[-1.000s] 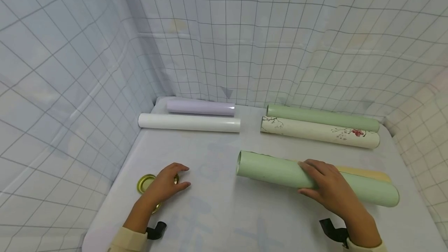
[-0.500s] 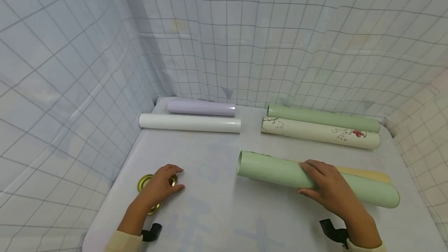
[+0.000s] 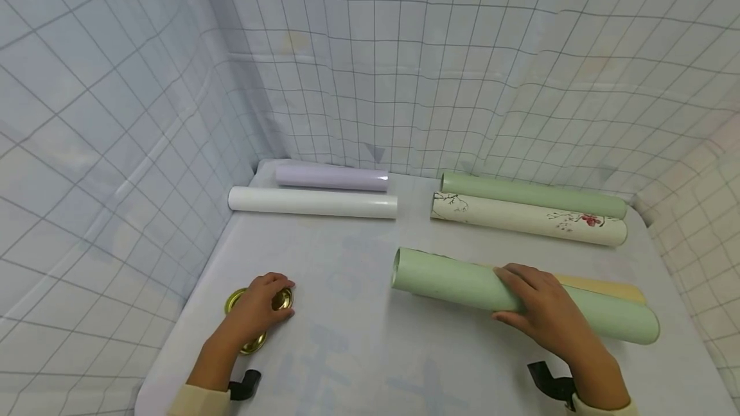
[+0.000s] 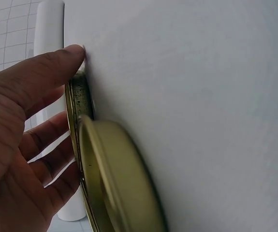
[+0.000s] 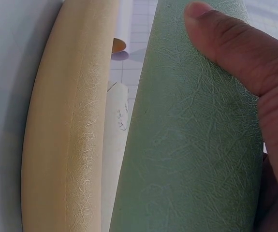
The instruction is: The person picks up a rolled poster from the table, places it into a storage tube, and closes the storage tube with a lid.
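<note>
Head view: a pale table (image 3: 370,352) stands inside walls of white grid-patterned sheeting. The large green roll (image 3: 462,284) lies on its side right of the table's middle, its open end pointing toward the centre. The right hand (image 3: 543,313) lies over this roll at about mid-length, fingers curved across its top and thumb on the near side, grasping it. Just behind the green roll, touching or nearly touching it, a yellow roll (image 3: 607,287) peeks out. Further behind the green roll, near the back wall, lie a floral-printed cream roll (image 3: 528,218) and a slimmer green roll (image 3: 532,193), side by side. Well to the left of the green roll, near the back, lie a white roll (image 3: 312,202) and a lilac roll (image 3: 331,178). Well to the left of the green roll, toward the near left edge, the left hand (image 3: 254,313) rests over gold metal lids (image 3: 237,303), fingers curled down around one of them.

Left wrist view: the left hand (image 4: 27,145) fills the left side. Its thumb tip presses the rim of a gold lid (image 4: 78,101), the fingers curl toward the lid's other side, so the hand is gripping it. A second gold lid (image 4: 119,179) overlaps the first, nearer the camera. The white roll (image 4: 49,24) shows beyond.

Right wrist view: the thumb of the right hand (image 5: 255,96) presses on the textured green roll (image 5: 187,145). The yellow roll (image 5: 66,135) lies just beside the green roll, and a sliver of the floral roll (image 5: 115,116) shows between them.
</note>
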The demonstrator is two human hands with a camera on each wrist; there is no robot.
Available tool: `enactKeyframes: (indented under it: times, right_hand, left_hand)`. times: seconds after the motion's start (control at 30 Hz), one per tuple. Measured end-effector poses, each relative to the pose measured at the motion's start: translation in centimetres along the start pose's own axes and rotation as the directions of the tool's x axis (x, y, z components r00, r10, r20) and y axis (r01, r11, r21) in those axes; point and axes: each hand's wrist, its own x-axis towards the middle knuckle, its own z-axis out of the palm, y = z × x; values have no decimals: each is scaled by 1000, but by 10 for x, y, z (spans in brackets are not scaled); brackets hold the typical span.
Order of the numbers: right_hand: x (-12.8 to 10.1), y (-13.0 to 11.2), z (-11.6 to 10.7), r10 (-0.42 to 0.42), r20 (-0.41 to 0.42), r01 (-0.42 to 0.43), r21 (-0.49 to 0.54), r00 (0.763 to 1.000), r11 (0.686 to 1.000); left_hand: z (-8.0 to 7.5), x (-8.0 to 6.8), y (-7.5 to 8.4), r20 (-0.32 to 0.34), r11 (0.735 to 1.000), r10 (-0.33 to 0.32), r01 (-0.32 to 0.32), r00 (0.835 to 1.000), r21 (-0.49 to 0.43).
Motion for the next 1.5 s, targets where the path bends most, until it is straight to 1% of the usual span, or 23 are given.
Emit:
enactKeyframes:
  times: [0.13,0.27,0.4,0.5,0.57,0.7,0.77,0.83,0.9,1.0,1.1,1.2,1.23,1.33,1.4,1.43,1.47,1.5]
  right_hand:
    - [-1,1,0,0,-5,0,8,1000,1000]
    - [-1,1,1,-3,-7,3,4,1000,1000]
    - [-1,1,1,-3,-4,3,2,1000,1000]
    - [-1,1,0,-3,-6,3,3,1000,1000]
    - [0,0,0,-4,-6,4,4,1000,1000]
    - [0,0,0,-9,-9,9,4,1000,1000]
    - [0,1,0,-12,-11,12,5,1000,1000]
    - [0,1,1,-12,-14,12,8,1000,1000]
    - [0,1,2,-10,-11,10,8,1000,1000]
    - [0,0,4,-3,-4,3,10,1000,1000]
    - [0,-1,5,-5,0,5,16,1000,1000]
    - [1,-2,6,-11,-9,11,22,1000,1000]
    - [1,-2,7,-12,-11,13,24,1000,1000]
    - [1,-3,8,-13,-12,14,26,1000,1000]
    - [2,-3,8,-16,-12,17,29,1000,999]
    - [2,-4,9,-21,-12,21,30,1000,999]
    - [2,-4,10,-26,-13,26,33,1000,999]
    - [3,-5,10,-32,-16,32,35,999,999]
  left_hand:
    - [-2,-1,2,12,1000,13,-13,1000,14]
    - [-3,1,5,5,1000,19,-19,1000,6]
    - [-5,5,11,-34,998,44,-45,998,-32]
    - [-7,9,20,-83,993,75,-82,994,-82]
    - [-9,12,27,-124,986,98,-114,987,-120]
    - [-9,19,43,-195,965,154,-190,969,-181]
    - [-7,23,51,-211,953,162,-208,964,-222]
    - [-4,27,59,-215,936,157,-215,964,-278]
    - [0,30,67,-212,903,155,-225,965,-366]
    - [7,35,78,-203,829,177,-257,963,-497]
    - [13,37,88,-210,754,210,-295,955,-587]
    - [17,39,99,-255,687,253,-359,933,-632]
    - [17,39,103,-272,660,267,-381,924,-648]
    - [18,42,113,-321,571,320,-452,891,-685]
    - [18,44,118,-339,515,340,-475,877,-714]
    - [19,45,120,-343,493,346,-481,873,-725]
    - [20,46,122,-345,479,349,-483,871,-733]
    - [21,47,124,-342,469,348,-478,873,-743]
